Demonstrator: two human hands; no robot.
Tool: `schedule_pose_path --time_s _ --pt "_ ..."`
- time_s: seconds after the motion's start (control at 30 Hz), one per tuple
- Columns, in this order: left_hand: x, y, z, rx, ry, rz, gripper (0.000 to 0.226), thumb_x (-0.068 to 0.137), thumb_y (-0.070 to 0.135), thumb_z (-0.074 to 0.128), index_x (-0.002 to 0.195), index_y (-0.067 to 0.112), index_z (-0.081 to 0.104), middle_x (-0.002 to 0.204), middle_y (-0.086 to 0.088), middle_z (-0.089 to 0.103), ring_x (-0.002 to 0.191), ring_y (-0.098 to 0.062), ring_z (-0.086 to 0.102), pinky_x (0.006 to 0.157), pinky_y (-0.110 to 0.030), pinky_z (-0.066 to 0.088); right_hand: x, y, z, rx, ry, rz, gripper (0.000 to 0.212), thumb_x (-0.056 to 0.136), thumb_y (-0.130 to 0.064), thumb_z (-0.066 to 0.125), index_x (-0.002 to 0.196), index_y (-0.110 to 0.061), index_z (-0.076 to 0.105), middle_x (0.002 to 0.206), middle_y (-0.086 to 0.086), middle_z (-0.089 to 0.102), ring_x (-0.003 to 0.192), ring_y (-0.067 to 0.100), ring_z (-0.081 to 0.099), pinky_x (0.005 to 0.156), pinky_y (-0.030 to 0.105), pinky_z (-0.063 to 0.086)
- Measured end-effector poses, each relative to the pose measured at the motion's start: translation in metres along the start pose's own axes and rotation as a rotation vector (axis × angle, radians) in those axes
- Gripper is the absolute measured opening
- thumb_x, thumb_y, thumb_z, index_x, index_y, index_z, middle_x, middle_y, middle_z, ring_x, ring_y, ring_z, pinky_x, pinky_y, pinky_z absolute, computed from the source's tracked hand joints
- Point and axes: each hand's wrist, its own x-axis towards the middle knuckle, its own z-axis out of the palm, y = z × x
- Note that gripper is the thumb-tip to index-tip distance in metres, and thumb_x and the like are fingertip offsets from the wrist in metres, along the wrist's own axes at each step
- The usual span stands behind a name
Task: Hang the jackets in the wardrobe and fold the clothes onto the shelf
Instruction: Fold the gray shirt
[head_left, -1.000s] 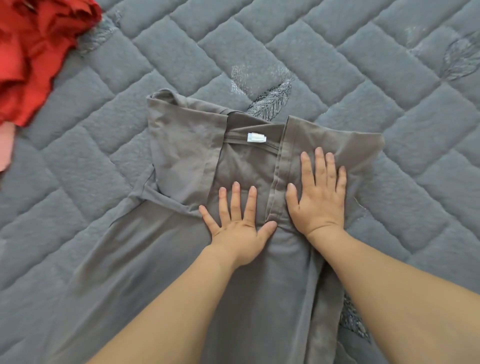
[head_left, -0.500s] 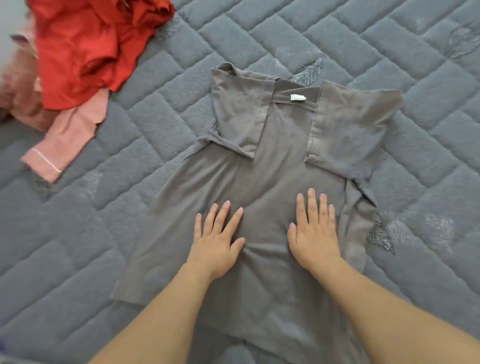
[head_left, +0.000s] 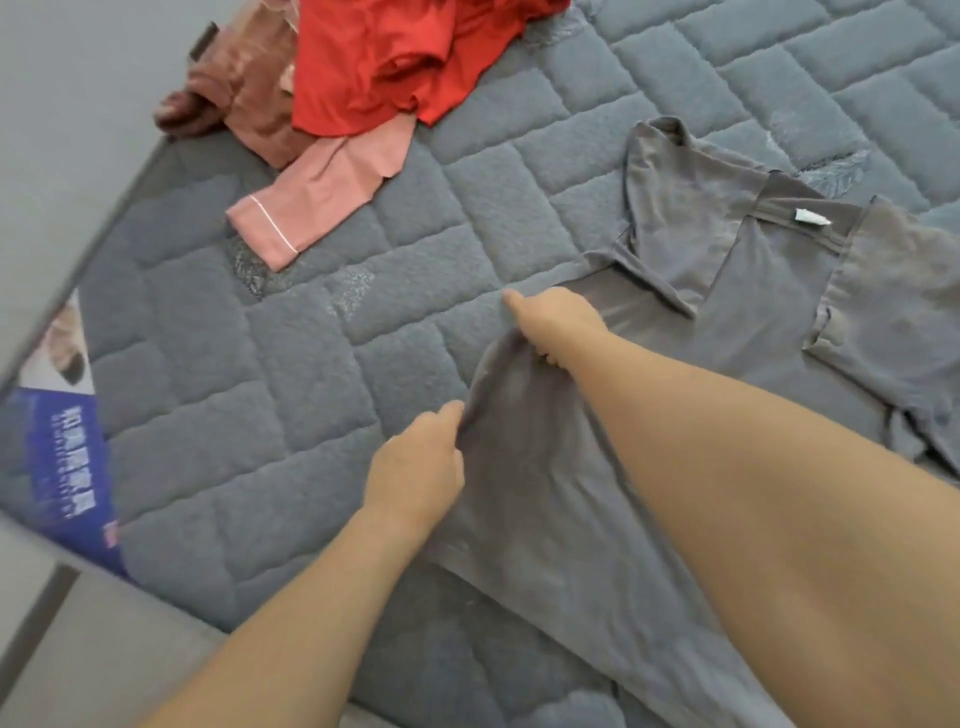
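Lying spread on the quilted grey mattress (head_left: 363, 332), the grey shirt (head_left: 769, 312) had both short sleeves already turned in over its back, with the white neck label (head_left: 812, 218) showing between them. Its left side edge was lifted off the mattress in a raised fold. The left hand (head_left: 415, 467) pinched that edge low down, with the fingers curled into the cloth. The right hand (head_left: 556, 325), reaching across the shirt, gripped the same edge further up, nearer the sleeve; its fingertips were hidden under the cloth, so exactly how they closed could not be told, though the fabric plainly bunched in its hold.

Judging by this, the shirt was only partly folded: sleeves in, one long side about to be brought over, with the other side and the crosswise folds not yet made. Nothing in view showed a shelf or a wardrobe, so whether any garment had already been put away could not be said.

Further out, near the upper left corner of the mattress, a red garment (head_left: 395, 57) lay crumpled on top of a pink one (head_left: 322, 202), whose piped cuff stuck out toward the shirt, and a brownish one (head_left: 234, 88) sat beside them at the edge. All three looked unfolded and apparently waited their turn. A blue printed label (head_left: 62, 462) showed at the mattress's left corner.
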Motion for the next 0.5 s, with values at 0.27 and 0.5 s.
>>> schedule_pose_path --time_s 0.27,0.5 --pt "-0.022 0.018 0.013 -0.137 -0.436 0.315 0.063 0.096 0.016 0.044 0.156 0.018 0.027 0.129 -0.009 0.056 0.117 -0.03 0.055 0.093 -0.038 0.044 -0.008 0.04 -0.008 0.134 0.027 0.103 0.013 0.084 -0.008 0.067 0.093 0.001 0.062 0.108 0.026 0.064 0.087 0.035 0.065 0.075 0.037 0.055" --pt "-0.025 0.025 0.018 0.084 -0.172 -0.114 0.044 0.092 0.039 0.047 0.131 0.02 0.043 0.127 -0.007 0.046 0.115 -0.032 0.046 0.087 -0.044 0.048 -0.049 0.106 -0.014 -0.05 0.329 -0.094 0.025 0.094 -0.024 0.046 0.114 -0.01 0.049 0.11 0.014 0.059 0.1 0.036 0.057 0.077 0.039 0.041"
